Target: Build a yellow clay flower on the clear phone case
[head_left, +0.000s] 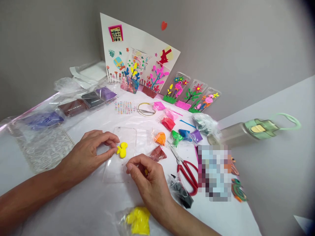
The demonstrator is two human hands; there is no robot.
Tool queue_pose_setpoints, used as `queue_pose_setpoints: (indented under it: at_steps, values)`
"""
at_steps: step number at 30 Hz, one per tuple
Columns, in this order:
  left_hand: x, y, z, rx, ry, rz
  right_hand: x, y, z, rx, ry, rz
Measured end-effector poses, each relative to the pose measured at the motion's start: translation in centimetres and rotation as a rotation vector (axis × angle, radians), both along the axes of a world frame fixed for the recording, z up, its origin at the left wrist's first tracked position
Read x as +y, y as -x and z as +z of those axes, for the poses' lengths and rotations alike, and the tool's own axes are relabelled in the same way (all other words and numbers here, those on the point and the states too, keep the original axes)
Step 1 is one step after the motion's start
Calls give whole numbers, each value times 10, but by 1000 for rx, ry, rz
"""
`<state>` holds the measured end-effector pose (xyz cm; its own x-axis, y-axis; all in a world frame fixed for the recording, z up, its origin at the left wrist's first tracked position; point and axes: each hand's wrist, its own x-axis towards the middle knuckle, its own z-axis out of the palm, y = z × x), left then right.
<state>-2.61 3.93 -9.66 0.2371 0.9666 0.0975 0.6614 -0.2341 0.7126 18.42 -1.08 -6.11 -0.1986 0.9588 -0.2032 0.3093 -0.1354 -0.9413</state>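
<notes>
Apparent positioning of yellow clay on the case: your left hand slightly spread, right hand curled round a yellow bit; next, press lightly.

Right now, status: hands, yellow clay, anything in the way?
Left hand at yellow clay on clear case. Right hand curled, yellow bit inside. Scissors off case.

Plain grey walls, red heart on one; white-covered table.

One head-worn view from close above the white table, its direction forward and down.
</notes>
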Motion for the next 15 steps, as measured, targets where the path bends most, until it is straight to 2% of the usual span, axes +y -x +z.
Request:
queue_pose_setpoints:
  at_steps: [7, 10, 15]
  values:
    - [0, 0, 0, 12, -49, -12, -1, 0, 0, 3, 0, 3]
    - [-3, -2, 3, 19, -129, -28, -1, 0, -1, -1, -10, 6]
    - [-7, -3, 6, 93, -336, -125, -1, 1, 0, -10, -33, 6]
